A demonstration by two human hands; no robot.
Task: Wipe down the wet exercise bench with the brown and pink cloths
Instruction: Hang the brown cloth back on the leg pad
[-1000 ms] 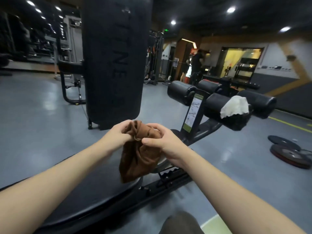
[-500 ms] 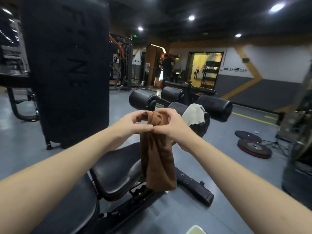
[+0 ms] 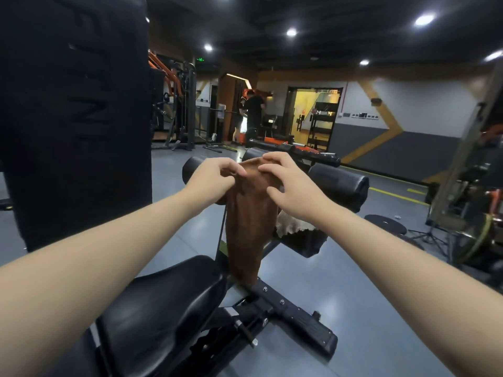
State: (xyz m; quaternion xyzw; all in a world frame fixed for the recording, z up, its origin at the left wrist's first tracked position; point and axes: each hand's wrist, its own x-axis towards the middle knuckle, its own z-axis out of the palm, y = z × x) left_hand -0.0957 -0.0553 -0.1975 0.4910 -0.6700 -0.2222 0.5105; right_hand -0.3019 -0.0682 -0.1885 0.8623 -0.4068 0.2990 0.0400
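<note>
The brown cloth (image 3: 249, 221) hangs lengthwise in front of me, above the black seat pad of the exercise bench (image 3: 168, 303). My left hand (image 3: 211, 178) pinches its top edge from the left. My right hand (image 3: 288, 186) pinches the same edge from the right, fingers spread over the fold. A pale pinkish cloth (image 3: 292, 224) lies draped on a black roller pad (image 3: 340, 186) of the bench, partly hidden behind the brown cloth and my right wrist.
A tall black punching bag (image 3: 76, 118) stands close on the left. Weight plates (image 3: 386, 224) lie on the grey floor at right, near a rack (image 3: 468, 186). A person in black (image 3: 253, 112) stands far back by gym machines.
Both hands have lifted the brown cloth higher and farther forward, and it now hangs longer. The view has swung right and closer to the roller pads.
</note>
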